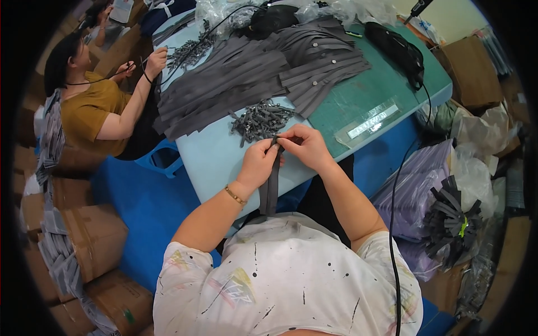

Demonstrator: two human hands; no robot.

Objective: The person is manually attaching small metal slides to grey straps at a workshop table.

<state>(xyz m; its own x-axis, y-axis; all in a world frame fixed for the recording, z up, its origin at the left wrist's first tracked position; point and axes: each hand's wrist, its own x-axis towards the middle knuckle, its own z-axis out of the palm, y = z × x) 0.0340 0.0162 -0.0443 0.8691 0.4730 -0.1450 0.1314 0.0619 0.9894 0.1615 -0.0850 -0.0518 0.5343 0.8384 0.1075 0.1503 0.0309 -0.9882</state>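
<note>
My left hand and my right hand meet over the near edge of a light blue table. Both pinch the top end of a grey zipper strip that hangs down toward my lap. Just beyond my fingers lies a small heap of dark metal zipper sliders. Farther back, a wide spread of grey zipper strips covers the table's middle.
Another person in a mustard shirt sits at the table's left with a second slider heap. A green cutting mat, black pouches, a black cable, cardboard boxes and bags of strips surround me.
</note>
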